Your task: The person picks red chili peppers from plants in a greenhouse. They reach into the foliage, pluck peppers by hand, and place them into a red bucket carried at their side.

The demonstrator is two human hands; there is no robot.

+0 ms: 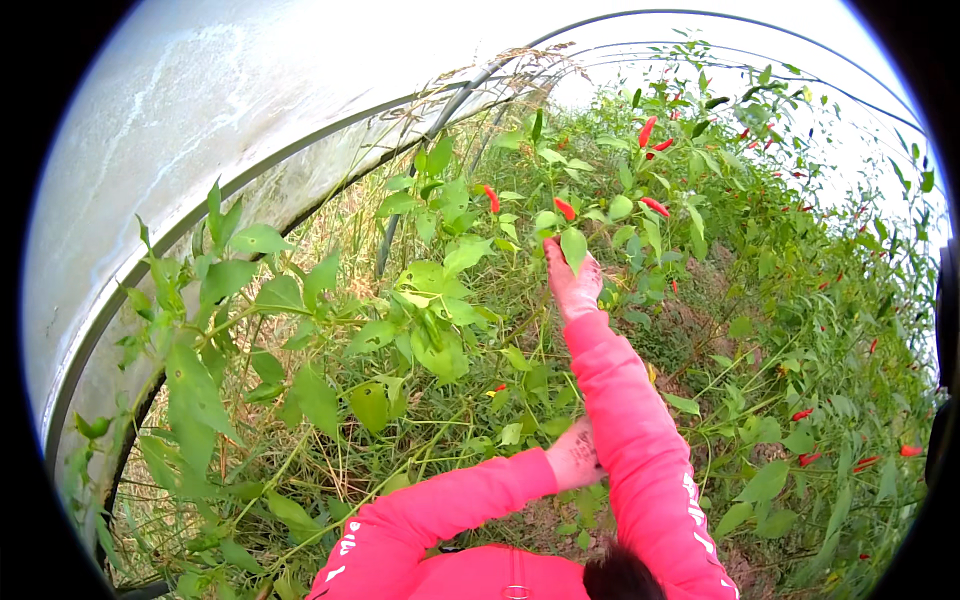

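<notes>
My right hand [576, 289] is stretched forward among the chili plants. Its fingertips are just below a red chili pepper [564, 208], and a green leaf [574, 249] covers part of the fingers, so their grip is hidden. Closer to my body, my left hand [574, 454] lies low by the right forearm. The pink right sleeve [634, 409] hides its fingers, and whatever it may hold cannot be seen. More red chilies hang near the right hand: one to the left [492, 199], one to the right [655, 207], and an upright one [647, 132] higher up.
A curved metal hoop [247, 169] carries the pale plastic sheeting [142, 135] of a tunnel on the left. Leafy branches [292, 300] spread across the left foreground. Dense chili plants [832, 300] with several red fruits fill the right side. Grass and weeds [352, 457] cover the ground.
</notes>
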